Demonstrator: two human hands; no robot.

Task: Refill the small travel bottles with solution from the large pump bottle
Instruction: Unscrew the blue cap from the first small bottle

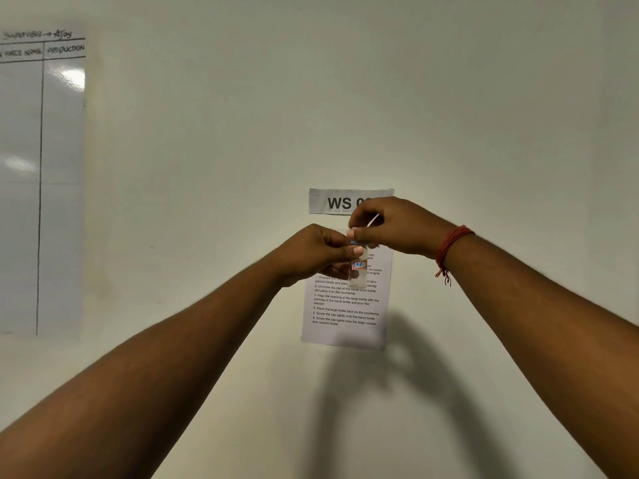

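A small clear travel bottle is held upright in front of the instruction sheet taped to the pale wall, its lower end overlapping the sheet's printed lines and a small red-framed label showing on its side. The bottle is pinched at its upper part by the left hand, whose thumb is laid across the front and whose fingers are curled in behind. Its top is gripped from above by the right hand, fingers bent tightly around what appears to be the cap, though blur leaves that uncertain; a thin pale strip is seen between these fingers. A red thread bracelet is worn on the right wrist, to the right of the sheet's upper edge. Directly above the sheet, a "WS" sign is partly covered at its right end by the right hand. Well to the left of the sheet, a whiteboard with hand-drawn columns is cut off by the frame's left edge. Bare wall is left open on every side of the sheet, and the arms' shadow is cast below its bottom edge.
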